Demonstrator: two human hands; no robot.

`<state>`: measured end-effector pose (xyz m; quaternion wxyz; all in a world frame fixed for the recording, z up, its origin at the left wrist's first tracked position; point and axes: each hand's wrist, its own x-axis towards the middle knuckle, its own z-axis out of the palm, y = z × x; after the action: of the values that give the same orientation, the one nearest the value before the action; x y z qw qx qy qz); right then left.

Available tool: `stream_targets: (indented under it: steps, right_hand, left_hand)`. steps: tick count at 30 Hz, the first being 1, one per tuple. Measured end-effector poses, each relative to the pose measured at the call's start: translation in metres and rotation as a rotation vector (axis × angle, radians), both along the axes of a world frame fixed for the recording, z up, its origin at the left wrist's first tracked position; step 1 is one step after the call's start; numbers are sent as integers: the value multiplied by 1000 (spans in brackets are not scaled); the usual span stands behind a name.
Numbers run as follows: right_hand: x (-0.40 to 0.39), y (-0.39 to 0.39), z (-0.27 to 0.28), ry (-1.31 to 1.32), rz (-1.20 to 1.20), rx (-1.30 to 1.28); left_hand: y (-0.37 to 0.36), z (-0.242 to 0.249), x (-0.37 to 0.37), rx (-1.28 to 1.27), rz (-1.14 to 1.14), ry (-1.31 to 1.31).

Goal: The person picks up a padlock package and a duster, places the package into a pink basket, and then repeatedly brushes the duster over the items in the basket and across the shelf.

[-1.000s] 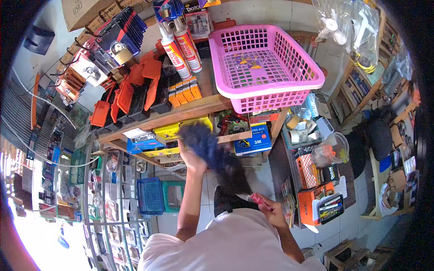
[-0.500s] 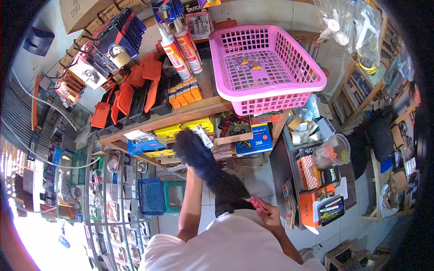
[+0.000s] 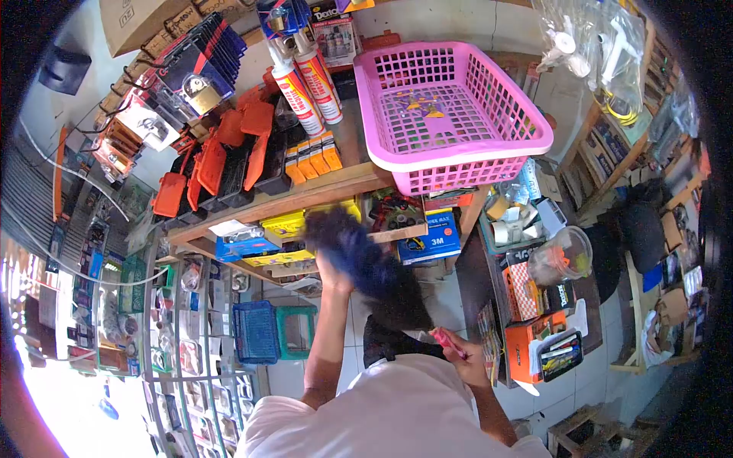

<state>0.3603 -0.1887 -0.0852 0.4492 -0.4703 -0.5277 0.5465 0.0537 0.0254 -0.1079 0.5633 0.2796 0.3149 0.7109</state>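
A feather duster (image 3: 366,263) with a fluffy dark blue and black head and a pink handle slants across the middle, in front of my body. My right hand (image 3: 467,359) is closed round the pink handle at lower right. Against the underside of the fluffy head lies my left hand (image 3: 334,276); the feathers hide its fingers, so its grip cannot be made out. The head's upper end is blurred and overlaps the yellow boxes (image 3: 284,225) on the shelf under the wooden counter (image 3: 336,183).
On the counter stand a pink basket (image 3: 458,156), silicone tubes (image 3: 299,103) and black bins with orange lids (image 3: 217,164). A blue 3M box (image 3: 434,238) sits below. To the right is a dark table with a clear tub (image 3: 561,256); blue crates (image 3: 256,332) stand left.
The duster's head has shifted slightly right and down, blurred by motion. More of my left hand shows beside the feathers. The pink handle in my right hand has turned and moved slightly right.
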Motion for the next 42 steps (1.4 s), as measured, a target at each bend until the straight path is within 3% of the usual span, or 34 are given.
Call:
stream_targets:
  steps: [3,5,7,9,11,13,14,16,18,19,22,25,27,28,31,33,34,35,37,40,42]
  right_hand:
    - [-6,-2,-7,-11,17,-40]
    - [-8,-4,-13,1,-30,-10]
    - [-7,-6,-14,-35,70,-102]
    - [-10,-7,-7,9,16,-123]
    - [-13,-6,-5,54,-38,-140]
    - [-13,-6,-13,6,-16,-36]
    - [-11,-6,-15,5,-14,-33]
    - [-8,-6,-14,-61,25,-17]
    - [-11,-6,0,-50,25,-35]
    - [-13,-3,9,-40,24,-49]
    - [-16,3,17,27,25,-32]
    - [-15,4,15,-20,-38,-47]
    - [-8,5,14,9,-12,-24]
    - [-3,5,13,40,4,-2]
    - [23,9,13,8,90,100]
    - [25,16,27,5,92,87]
    - [21,24,39,-14,95,64]
    - [19,27,45,-35,101,41]
    - [26,25,13,-27,46,44]
    - [50,11,-15,-149,27,104]
    - [64,-3,-6,16,-16,-78]
  left_hand:
    - [-12,21,-5,240,-453,-554]
    - [-20,50,0,8,-266,-627]
    - [-16,38,0,-12,-165,-483]
    - [-12,28,2,78,51,358]
    - [-26,66,5,84,-279,-430]
    - [-26,71,9,-21,-212,-627]
    - [-14,49,-5,102,-263,-374]
    - [-11,34,-3,226,-72,518]
    - [-15,42,-4,63,-128,63]
    - [-12,52,-1,-1,-195,-520]
    - [-24,53,4,8,-145,-325]
    - [-27,67,6,-115,63,-186]
    - [-22,40,-17,-198,75,-191]
    - [-22,40,-20,-218,87,-58]
    - [-39,31,-48,-82,-213,546]
    - [-34,51,-45,-282,-185,341]
    - [-38,74,-36,-283,-192,342]
    - [-46,104,-25,-251,-230,182]
    - [-44,118,-32,-207,-258,24]
    - [-36,126,-69,-230,-243,311]
    - [-33,134,-72,-240,-252,395]
